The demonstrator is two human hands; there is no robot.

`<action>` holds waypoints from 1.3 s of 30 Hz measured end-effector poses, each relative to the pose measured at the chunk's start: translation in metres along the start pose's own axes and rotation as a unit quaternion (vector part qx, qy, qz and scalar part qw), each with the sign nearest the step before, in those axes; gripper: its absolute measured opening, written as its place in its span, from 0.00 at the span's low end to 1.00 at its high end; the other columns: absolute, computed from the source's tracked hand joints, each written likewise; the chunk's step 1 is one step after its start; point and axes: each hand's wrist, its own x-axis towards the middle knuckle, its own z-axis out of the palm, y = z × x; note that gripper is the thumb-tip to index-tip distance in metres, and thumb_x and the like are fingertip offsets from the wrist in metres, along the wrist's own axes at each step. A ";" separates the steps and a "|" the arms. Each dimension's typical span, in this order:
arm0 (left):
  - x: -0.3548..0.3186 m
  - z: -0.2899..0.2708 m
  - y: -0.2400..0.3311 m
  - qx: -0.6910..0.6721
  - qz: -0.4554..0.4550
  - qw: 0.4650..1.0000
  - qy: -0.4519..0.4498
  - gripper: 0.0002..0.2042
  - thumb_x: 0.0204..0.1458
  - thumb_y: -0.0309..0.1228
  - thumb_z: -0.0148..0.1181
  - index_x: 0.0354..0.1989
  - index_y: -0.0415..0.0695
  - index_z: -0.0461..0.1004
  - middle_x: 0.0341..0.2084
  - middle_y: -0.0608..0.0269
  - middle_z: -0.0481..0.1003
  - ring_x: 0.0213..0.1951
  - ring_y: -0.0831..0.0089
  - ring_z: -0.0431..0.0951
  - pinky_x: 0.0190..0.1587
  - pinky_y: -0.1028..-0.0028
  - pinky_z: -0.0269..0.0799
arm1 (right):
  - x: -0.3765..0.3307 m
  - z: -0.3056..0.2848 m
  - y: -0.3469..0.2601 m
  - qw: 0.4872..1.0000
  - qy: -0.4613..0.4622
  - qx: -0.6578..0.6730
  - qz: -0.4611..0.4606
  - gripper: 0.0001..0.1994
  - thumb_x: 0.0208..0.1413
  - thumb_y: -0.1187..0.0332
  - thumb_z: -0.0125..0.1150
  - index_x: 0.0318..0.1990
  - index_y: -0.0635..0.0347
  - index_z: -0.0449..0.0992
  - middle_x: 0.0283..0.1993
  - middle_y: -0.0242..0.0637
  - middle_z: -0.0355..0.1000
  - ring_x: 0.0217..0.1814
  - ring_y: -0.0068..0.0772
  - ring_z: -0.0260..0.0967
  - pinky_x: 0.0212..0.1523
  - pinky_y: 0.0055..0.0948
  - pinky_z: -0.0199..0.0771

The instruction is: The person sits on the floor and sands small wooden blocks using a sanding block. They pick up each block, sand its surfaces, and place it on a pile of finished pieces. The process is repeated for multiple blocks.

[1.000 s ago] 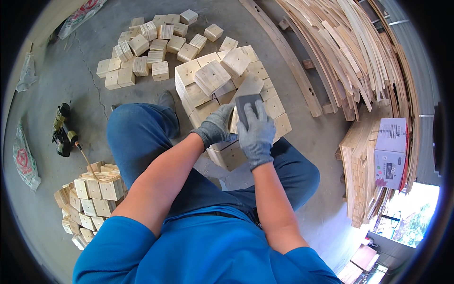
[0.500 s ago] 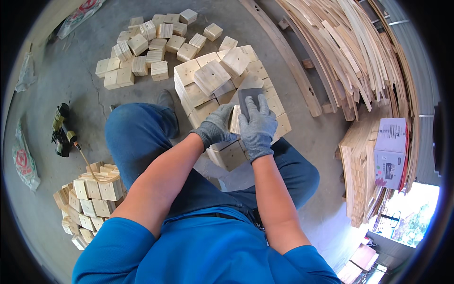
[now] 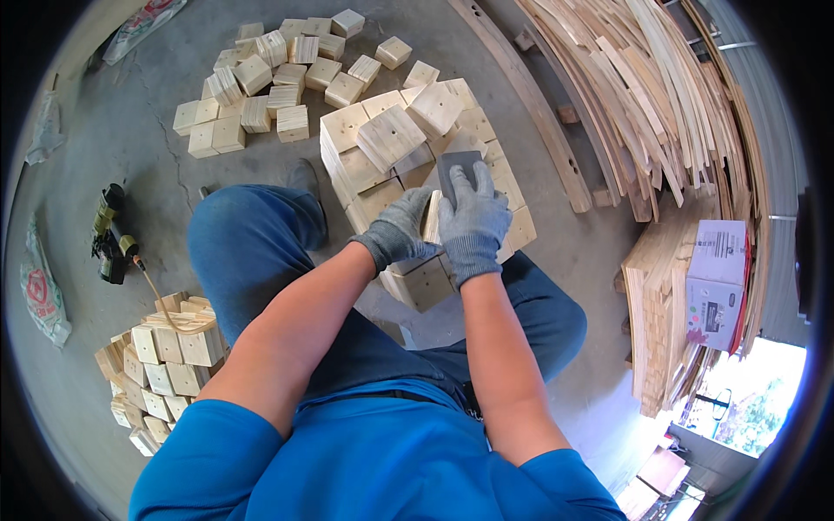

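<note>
Both my hands wear grey knit gloves. My left hand grips a pale square wooden block that stands on edge between my knees. My right hand presses a dark grey sanding pad against the top of that block. Under the hands lies another wooden block with a small hole in its face. Right behind them rises a pile of similar blocks.
Loose wooden blocks are spread on the concrete floor at the back left. A second stack of blocks sits by my left side, with a green power tool and its hose nearby. Long wooden slats and a cardboard box lie to the right.
My right hand has slid the sanding pad away from me along the block, from near its middle toward its far end. The left hand has kept its hold.
</note>
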 end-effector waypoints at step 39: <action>0.000 0.010 -0.008 -0.029 -0.024 0.999 -0.006 0.52 0.37 0.49 0.86 0.73 0.45 0.66 0.65 0.47 0.70 0.68 0.49 0.70 0.73 0.60 0.65 | 0.054 0.011 0.024 0.994 -0.042 0.098 -0.013 0.30 0.54 0.59 0.74 0.67 0.45 0.80 0.75 0.42 0.70 0.66 0.60 0.74 0.67 0.52 0.75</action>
